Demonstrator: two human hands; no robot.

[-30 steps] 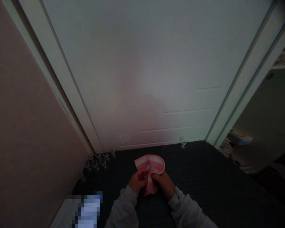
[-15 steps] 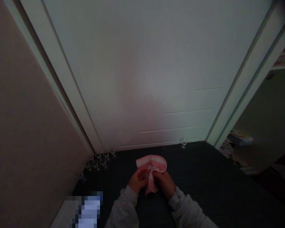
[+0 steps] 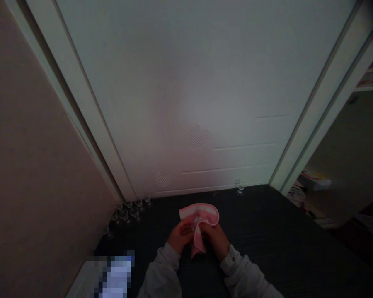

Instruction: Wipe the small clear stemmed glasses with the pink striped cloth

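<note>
A pink and white cloth (image 3: 209,216) is bunched between my two hands, above the dark table. My right hand (image 3: 219,241) is closed on the cloth, its fingers partly covered by the folds. With curled fingers, my left hand (image 3: 178,236) grips a small clear glass (image 3: 193,227), which shows only in part. The cloth wraps against this glass, and one corner hangs down between the hands.
Several small stemmed glasses (image 3: 124,215) stand at the table's back left corner, by the wall. Another small glass (image 3: 240,190) is at the back right, against the white door panel (image 3: 230,103). A blurred-out bright object (image 3: 116,275) lies at front left.
The cloth has shifted very slightly right, and its hanging corner is a little lower. Both hands keep their hold in almost the same place.
</note>
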